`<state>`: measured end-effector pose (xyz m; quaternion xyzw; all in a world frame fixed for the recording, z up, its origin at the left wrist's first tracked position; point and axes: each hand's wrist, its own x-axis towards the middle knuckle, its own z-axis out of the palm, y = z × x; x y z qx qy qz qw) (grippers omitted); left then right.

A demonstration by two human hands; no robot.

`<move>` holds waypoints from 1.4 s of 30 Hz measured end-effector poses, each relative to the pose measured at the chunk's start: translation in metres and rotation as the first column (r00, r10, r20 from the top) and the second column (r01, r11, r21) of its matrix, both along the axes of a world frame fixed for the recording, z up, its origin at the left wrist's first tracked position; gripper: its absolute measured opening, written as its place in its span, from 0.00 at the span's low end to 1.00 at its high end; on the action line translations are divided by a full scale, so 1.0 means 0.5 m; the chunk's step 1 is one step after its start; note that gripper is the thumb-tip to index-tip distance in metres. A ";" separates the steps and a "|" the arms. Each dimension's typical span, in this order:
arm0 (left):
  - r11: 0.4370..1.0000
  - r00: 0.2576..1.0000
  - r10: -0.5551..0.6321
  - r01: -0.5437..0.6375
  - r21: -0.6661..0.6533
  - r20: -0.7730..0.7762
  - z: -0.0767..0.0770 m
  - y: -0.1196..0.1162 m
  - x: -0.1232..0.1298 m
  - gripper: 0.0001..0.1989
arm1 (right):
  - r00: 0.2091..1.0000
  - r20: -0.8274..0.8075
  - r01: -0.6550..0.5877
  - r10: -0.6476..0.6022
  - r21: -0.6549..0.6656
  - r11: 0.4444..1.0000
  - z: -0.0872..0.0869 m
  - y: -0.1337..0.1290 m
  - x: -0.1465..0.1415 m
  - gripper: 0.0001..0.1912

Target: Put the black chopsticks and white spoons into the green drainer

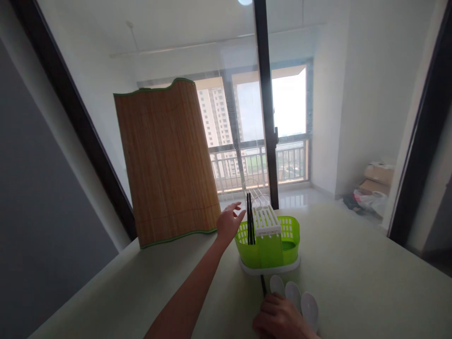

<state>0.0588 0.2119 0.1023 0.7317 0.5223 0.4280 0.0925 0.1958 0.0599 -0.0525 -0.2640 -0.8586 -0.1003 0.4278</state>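
A green basket [271, 252] with a white slatted rack [267, 220] and white base stands on the table. Several black chopsticks [250, 219] stand upright in its left compartment. Beside that compartment is my left hand [229, 221], fingers apart and holding nothing. My right hand [278, 316] lies low in front of the basket, fingers closed around a black chopstick [263, 285] whose end sticks out toward the basket. Three white spoons [310, 308] lie side by side next to my right hand, which partly covers them.
A rolled-out bamboo mat [167, 165] with green edging stands upright at the table's left back. The pale table [363, 268] reaches a glass door with a dark frame [266, 94]. Beyond the glass, boxes and bags [374, 188] sit on the floor at right.
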 end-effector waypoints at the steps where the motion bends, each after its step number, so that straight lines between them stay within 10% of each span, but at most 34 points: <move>1: 0.999 1.000 0.014 -0.015 0.049 0.024 -0.005 -0.024 -0.008 0.18 | 0.999 -0.039 -0.012 0.008 -0.104 0.995 0.009 -0.006 0.005 0.16; 6: 1.000 0.997 0.023 -0.022 -0.011 0.070 -0.107 -0.173 -0.029 0.14 | 0.950 -0.280 -0.012 -0.136 -0.471 0.882 0.050 -0.029 0.036 0.11; 13: 0.924 0.880 -0.188 0.009 -0.381 -0.436 -0.237 -0.275 0.013 0.15 | 0.952 -0.273 -0.012 -0.140 -0.488 0.873 0.040 -0.029 0.040 0.10; 24: 0.886 0.734 -0.053 -0.278 -0.371 -0.677 -0.194 -0.278 -0.005 0.19 | 0.972 -0.196 0.028 -0.130 -0.454 0.891 0.027 -0.028 0.035 0.09; 33: 0.945 0.746 0.028 -0.236 -0.226 -0.665 -0.172 -0.267 -0.039 0.16 | 0.986 -0.126 0.034 -0.105 -0.467 0.884 0.031 -0.036 0.030 0.09; 38: 0.994 0.977 -0.079 0.064 -0.083 -0.198 -0.090 -0.288 -0.074 0.09 | 0.988 -0.087 0.055 -0.128 -0.580 0.812 0.030 -0.034 0.029 0.08; 42: 0.944 0.896 -0.288 0.324 -0.057 0.337 -0.061 -0.316 -0.072 0.09 | 0.992 -0.086 0.014 -0.096 -0.667 0.745 0.020 -0.030 0.027 0.23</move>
